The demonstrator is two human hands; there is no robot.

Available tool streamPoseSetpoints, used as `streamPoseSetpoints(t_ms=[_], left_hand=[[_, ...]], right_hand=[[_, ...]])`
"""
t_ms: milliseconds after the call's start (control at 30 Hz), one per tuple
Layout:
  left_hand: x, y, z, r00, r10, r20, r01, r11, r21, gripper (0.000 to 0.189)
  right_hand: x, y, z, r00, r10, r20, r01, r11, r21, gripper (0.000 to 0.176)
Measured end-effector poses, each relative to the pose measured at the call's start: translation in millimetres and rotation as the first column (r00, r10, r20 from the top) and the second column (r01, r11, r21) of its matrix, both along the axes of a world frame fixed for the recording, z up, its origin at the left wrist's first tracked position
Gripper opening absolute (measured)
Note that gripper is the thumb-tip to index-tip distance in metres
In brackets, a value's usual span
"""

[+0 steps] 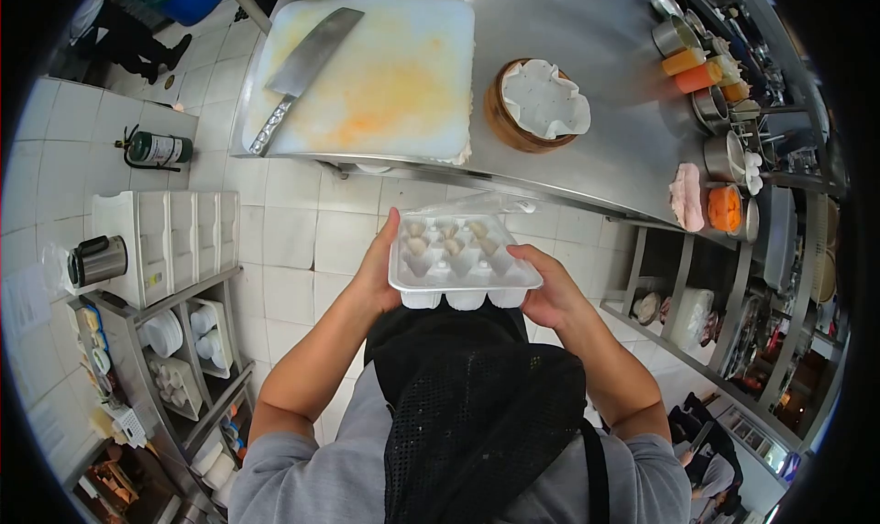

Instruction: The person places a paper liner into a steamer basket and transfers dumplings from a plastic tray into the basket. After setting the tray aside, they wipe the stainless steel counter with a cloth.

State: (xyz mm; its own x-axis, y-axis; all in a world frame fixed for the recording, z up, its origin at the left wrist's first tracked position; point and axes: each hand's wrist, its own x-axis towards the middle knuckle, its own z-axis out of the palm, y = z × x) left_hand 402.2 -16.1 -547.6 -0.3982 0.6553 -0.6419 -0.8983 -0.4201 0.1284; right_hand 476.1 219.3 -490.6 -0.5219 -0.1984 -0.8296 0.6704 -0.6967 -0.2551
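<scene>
I hold a white plastic compartment tray (458,263) with both hands in front of my chest. Several pale dumplings sit in its far cells; the near cells are empty. A clear lid hangs open at its far edge. My left hand (378,272) grips the tray's left side and my right hand (548,290) grips its right side. Beyond it on the steel counter (614,75) stand a bamboo steamer (536,107) lined with white paper and a white cutting board (376,75) with a cleaver (302,70) on it.
Metal pots and orange sauce containers (701,70) line the counter's right end. A pink cloth (686,196) lies at its edge. A shelf rack with plates (174,331) and a steel jug (96,260) stands at left. A green cylinder (156,148) lies on the tiled floor.
</scene>
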Motion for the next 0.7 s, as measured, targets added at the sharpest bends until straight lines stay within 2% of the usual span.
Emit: streamPoseSetpoints(t_ms=[333, 400, 533, 600, 700], left_hand=[[23, -14, -30, 0.996, -0.022, 0.089, 0.029, 0.997, -0.078, 0.078], [26, -17, -35, 0.995, -0.025, 0.097, 0.033, 0.996, -0.083, 0.078], [34, -20, -42, 0.991, -0.025, 0.130, 0.037, 0.995, -0.094, 0.080], [36, -21, -44, 0.991, -0.028, 0.127, 0.041, 0.994, -0.102, 0.081], [39, -20, -46, 0.990, -0.030, 0.137, 0.045, 0.994, -0.104, 0.081]], right_hand=[[19, -10, -47, 0.994, 0.029, 0.102, -0.020, 0.996, -0.090, 0.050], [23, -13, -51, 0.994, 0.015, 0.106, -0.005, 0.996, -0.088, 0.037], [30, -14, -66, 0.995, 0.032, 0.093, -0.018, 0.988, -0.154, 0.039], [33, -13, -71, 0.995, 0.034, 0.095, -0.017, 0.985, -0.173, 0.049], [35, -14, -67, 0.996, 0.031, 0.080, -0.018, 0.987, -0.158, 0.048]])
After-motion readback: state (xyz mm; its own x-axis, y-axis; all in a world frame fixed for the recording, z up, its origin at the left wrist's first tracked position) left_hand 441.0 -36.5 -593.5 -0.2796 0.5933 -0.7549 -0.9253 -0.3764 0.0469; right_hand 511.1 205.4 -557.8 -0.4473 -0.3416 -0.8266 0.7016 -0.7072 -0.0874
